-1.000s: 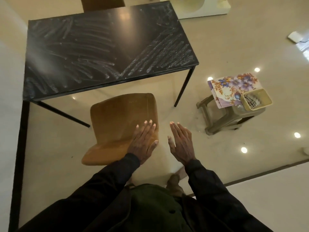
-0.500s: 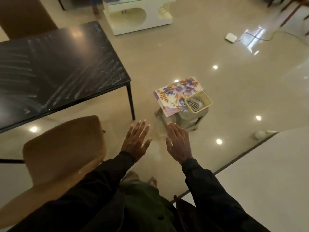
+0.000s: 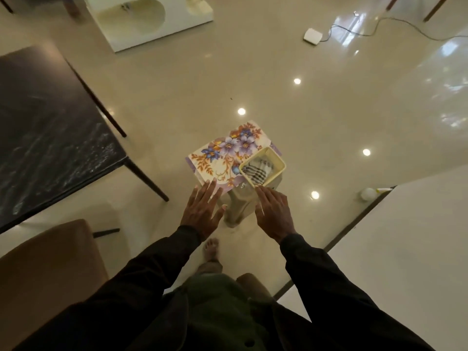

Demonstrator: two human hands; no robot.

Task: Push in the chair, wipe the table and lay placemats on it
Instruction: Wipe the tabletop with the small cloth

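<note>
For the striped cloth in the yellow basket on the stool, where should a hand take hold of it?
Probably from straight above, pinching the bunched middle of the striped cloth. The small yellow plastic basket walls it in on all sides and is open only on top, so a side approach looks blocked. The right hand is nearest and empty.

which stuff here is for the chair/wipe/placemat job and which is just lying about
For the job:
- black table
- tan chair
- floral placemats on the stool
- striped cloth in the yellow basket

Lying about:
- white device with its cable
- white cabinet
- white ball
</note>
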